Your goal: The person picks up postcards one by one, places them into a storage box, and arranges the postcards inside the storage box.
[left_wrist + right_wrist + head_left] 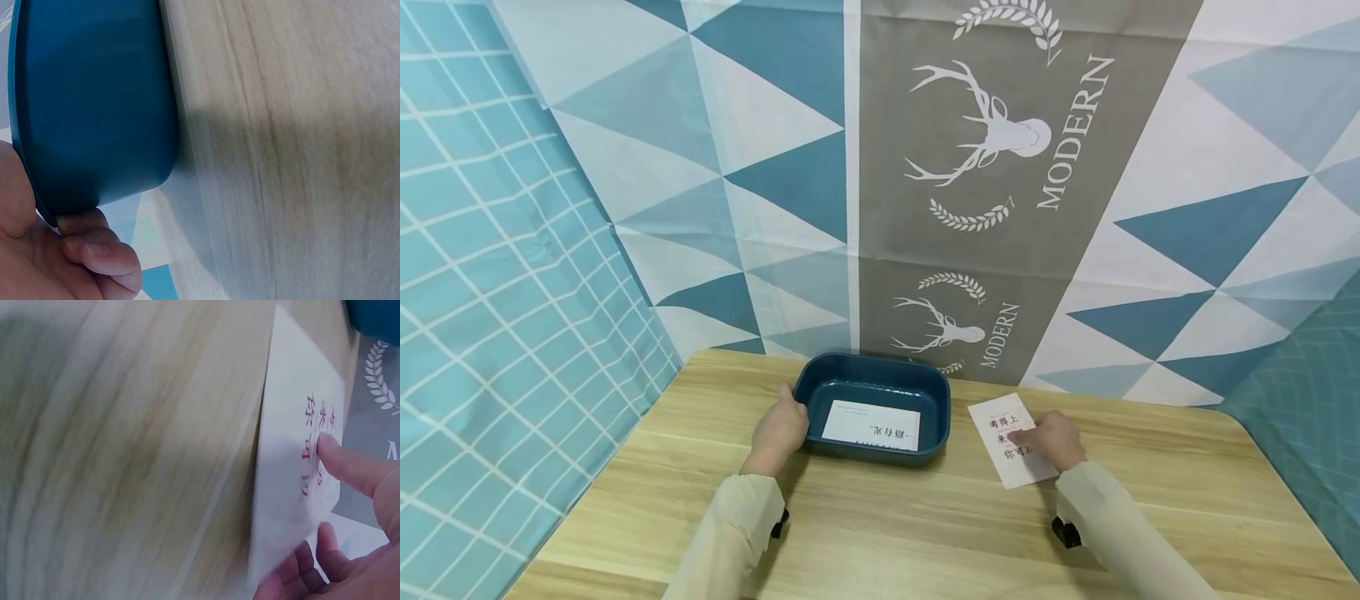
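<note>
A dark blue rectangular basin (872,454) stands near the back edge of the table, with a white printed card (857,423) lying inside it. My left hand (779,429) grips the basin's left rim; in the left wrist view the thumb is over the rim and curled fingers (103,247) are against the outside. To the right of the basin, my right hand (1054,440) pinches a white card (287,456) with red and dark characters. Its thumb (347,464) lies on the printed face, and the other fingers are partly hidden at the card's edge and behind it.
The wood-grain table (917,525) carries the basin. Behind it hangs a patterned cloth (790,167) with triangles and deer heads, close to the basin's back. A blue grid-patterned sheet (512,250) borders the left side, and another blue sheet (1300,433) the right.
</note>
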`<state>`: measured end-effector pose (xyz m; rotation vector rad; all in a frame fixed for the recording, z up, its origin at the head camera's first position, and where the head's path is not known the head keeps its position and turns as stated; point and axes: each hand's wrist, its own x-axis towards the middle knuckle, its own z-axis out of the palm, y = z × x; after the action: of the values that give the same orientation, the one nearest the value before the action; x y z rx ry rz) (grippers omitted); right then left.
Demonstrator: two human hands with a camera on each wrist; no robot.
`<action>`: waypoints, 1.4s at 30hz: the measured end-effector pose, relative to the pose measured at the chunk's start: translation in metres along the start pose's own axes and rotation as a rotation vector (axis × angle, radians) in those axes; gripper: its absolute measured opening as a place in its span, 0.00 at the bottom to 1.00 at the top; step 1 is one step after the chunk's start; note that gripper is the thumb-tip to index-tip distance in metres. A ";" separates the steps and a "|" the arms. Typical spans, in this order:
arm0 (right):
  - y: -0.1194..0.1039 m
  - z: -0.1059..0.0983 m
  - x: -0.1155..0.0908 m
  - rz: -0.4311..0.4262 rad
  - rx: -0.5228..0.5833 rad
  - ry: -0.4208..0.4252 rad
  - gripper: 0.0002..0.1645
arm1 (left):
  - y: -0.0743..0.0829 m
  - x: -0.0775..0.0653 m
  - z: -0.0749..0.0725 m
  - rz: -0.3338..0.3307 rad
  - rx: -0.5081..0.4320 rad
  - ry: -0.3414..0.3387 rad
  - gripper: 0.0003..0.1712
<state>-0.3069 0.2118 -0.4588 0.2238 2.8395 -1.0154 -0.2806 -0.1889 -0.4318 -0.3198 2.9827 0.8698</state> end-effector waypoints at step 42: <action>-0.011 -0.044 -0.006 -0.247 -0.010 0.050 0.18 | -0.001 0.002 0.002 -0.010 0.015 -0.008 0.24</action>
<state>-0.3058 0.2302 -0.4172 -0.1073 2.9710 -1.0505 -0.2828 -0.1890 -0.4345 -0.3305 2.9761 0.8456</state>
